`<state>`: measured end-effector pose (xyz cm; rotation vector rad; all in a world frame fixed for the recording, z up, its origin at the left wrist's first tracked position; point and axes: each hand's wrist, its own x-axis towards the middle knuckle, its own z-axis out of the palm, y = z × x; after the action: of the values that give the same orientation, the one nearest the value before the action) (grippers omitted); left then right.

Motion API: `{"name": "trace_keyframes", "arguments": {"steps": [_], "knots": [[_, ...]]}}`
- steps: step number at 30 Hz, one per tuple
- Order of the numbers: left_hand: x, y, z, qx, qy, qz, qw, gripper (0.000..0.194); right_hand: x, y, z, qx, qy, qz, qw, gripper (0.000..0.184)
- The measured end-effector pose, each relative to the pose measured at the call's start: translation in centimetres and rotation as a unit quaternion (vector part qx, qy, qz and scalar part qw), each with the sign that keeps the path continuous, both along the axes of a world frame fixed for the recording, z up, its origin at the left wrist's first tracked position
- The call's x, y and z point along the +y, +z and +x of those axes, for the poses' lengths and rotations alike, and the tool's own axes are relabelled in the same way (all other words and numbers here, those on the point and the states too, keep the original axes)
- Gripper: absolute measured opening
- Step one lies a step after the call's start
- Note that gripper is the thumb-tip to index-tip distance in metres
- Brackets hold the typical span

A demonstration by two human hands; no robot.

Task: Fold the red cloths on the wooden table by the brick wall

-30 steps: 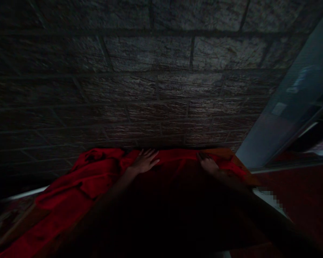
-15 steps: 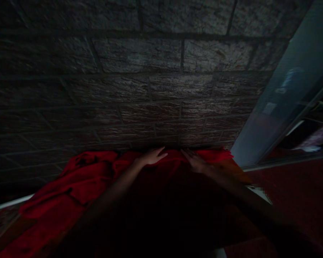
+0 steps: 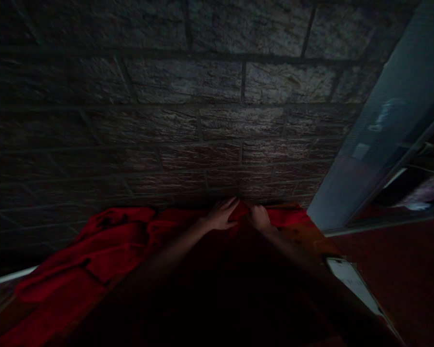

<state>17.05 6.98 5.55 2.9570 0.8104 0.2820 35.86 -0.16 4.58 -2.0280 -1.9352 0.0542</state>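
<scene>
A long red cloth lies bunched and folded on the left and stretches along the foot of the wall. My left hand rests on its middle part, fingers extended and thumb apart. Close by on the right, my right hand has its fingers curled on the same cloth, which rises slightly between both hands. Deep shadow hides the cloth nearest my body and much of my forearms.
A dark brick wall stands directly behind the cloth. An orange-brown surface shows under its right end. A white sheet, perhaps on a clipboard, lies at the right edge. Beyond are a grey door frame and reddish floor.
Both hands have come closer together along the cloth. My right hand has moved left and its fingers have curled. The cloth's right end has been drawn straighter along the wall.
</scene>
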Motion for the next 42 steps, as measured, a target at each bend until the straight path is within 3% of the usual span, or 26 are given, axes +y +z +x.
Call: {"name": "trace_keyframes", "arguments": {"steps": [3, 6, 10, 12, 14, 16, 18, 20, 22, 27, 32, 35, 38, 42], "knots": [[-1.3, -0.4, 0.3, -0.023, 0.058, 0.057, 0.996, 0.059, 0.1, -0.2, -0.3, -0.010, 0.001, 0.009, 1.000, 0.059], [-1.6, -0.7, 0.0, -0.037, 0.103, 0.053, 0.993, 0.052, -0.4, -1.8, -0.2, -0.030, -0.001, 0.020, 0.999, 0.060], [-0.9, -0.2, -0.6, -0.080, 0.084, -0.019, 0.993, 0.052, -1.2, -3.5, 0.8, -0.028, -0.010, -0.001, 1.000, 0.058], [-0.1, 0.4, -0.6, -0.079, 0.048, -0.090, 0.992, 0.066, -1.3, -3.3, 1.5, 0.009, -0.003, 0.003, 1.000, 0.051], [0.7, 1.2, -0.3, -0.053, 0.018, -0.173, 0.983, 0.083, -1.2, -2.7, 2.2, 0.052, 0.036, 0.017, 0.998, 0.046], [1.6, 2.0, 0.3, -0.028, 0.014, -0.236, 0.971, 0.089, -1.1, -2.1, 3.2, 0.097, 0.117, 0.018, 0.988, 0.049], [2.3, 2.4, 1.0, -0.015, 0.027, -0.267, 0.963, 0.088, -1.1, -1.8, 4.7, 0.131, 0.195, -0.012, 0.972, 0.066], [2.7, 2.4, 1.7, -0.004, 0.035, -0.279, 0.960, 0.087, -1.4, -2.1, 6.9, 0.144, 0.223, -0.058, 0.962, 0.079], [3.0, 2.1, 2.1, 0.005, 0.038, -0.281, 0.959, 0.086, -2.0, -2.8, 9.6, 0.125, 0.194, -0.075, 0.970, 0.071], [3.1, 0.9, 2.3, 0.035, 0.011, -0.240, 0.970, 0.081, -4.5, -4.7, 15.5, 0.006, 0.095, -0.004, 0.995, 0.043], [2.8, 0.2, 2.5, 0.080, -0.061, -0.201, 0.974, 0.070, -6.5, -4.0, 18.9, -0.008, 0.061, -0.030, 0.998, 0.038], [2.6, -0.3, 2.6, 0.098, -0.062, -0.165, 0.979, 0.068, -7.6, -3.1, 19.8, -0.007, 0.050, 0.001, 0.999, 0.039], [2.7, -1.0, 2.4, 0.091, -0.047, -0.135, 0.986, 0.069, -9.3, -2.8, 19.4, -0.027, 0.098, 0.031, 0.994, 0.040], [2.7, -1.8, 2.0, 0.059, -0.042, -0.127, 0.989, 0.066, -11.1, -3.0, 18.1, -0.075, 0.139, 0.018, 0.987, 0.038]]}}
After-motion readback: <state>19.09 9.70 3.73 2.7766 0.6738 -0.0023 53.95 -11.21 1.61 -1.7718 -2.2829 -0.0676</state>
